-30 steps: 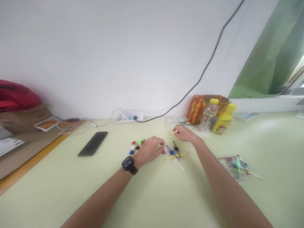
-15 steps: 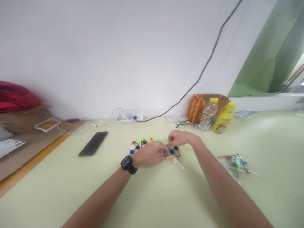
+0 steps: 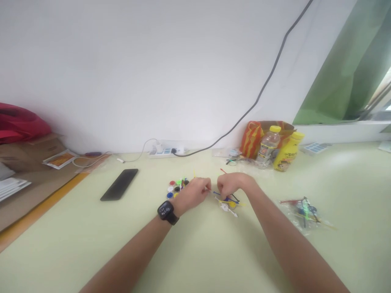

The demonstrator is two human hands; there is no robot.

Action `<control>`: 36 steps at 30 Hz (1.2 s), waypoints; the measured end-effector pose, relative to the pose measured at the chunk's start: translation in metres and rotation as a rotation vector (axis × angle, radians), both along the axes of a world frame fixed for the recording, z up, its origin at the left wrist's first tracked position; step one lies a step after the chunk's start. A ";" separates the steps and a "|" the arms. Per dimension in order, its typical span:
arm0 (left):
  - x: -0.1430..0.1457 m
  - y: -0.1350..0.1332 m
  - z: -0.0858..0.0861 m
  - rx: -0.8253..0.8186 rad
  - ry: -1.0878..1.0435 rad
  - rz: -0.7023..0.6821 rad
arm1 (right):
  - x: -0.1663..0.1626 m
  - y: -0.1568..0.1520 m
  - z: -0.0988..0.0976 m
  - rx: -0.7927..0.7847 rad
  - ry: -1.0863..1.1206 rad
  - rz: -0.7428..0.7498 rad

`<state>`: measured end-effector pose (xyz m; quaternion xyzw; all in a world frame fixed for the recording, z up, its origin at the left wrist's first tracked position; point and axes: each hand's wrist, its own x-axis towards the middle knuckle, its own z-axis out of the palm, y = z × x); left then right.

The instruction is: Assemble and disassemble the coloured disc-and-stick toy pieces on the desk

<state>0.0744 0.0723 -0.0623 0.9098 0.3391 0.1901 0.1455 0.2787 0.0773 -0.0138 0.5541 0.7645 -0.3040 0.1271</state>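
head | thin stick [image 3: 209, 189] (red-tipped) pinched between left hand [image 3: 192, 193], right hand [image 3: 229, 185] fingers

My one view comes from the head camera, facing forward and down across the counter [image 3: 195, 252] toward the wall [image 3: 152, 73], with both grips at arm's length, mid-frame.

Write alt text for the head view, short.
Both hands, left hand with a black wristwatch and right hand, pinch small coloured plastic sticks over a pale green table; a black phone lies left, two bottles behind.
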 end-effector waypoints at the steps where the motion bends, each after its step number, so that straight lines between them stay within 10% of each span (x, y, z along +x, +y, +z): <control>1: 0.001 0.000 -0.003 0.033 0.010 0.015 | 0.001 0.000 0.001 0.000 0.006 -0.002; 15: 0.010 -0.019 0.010 0.312 0.313 0.067 | 0.012 -0.003 0.015 0.117 0.111 -0.017; 36: 0.006 -0.019 0.019 0.218 0.323 0.019 | 0.012 -0.004 0.020 0.209 0.157 -0.034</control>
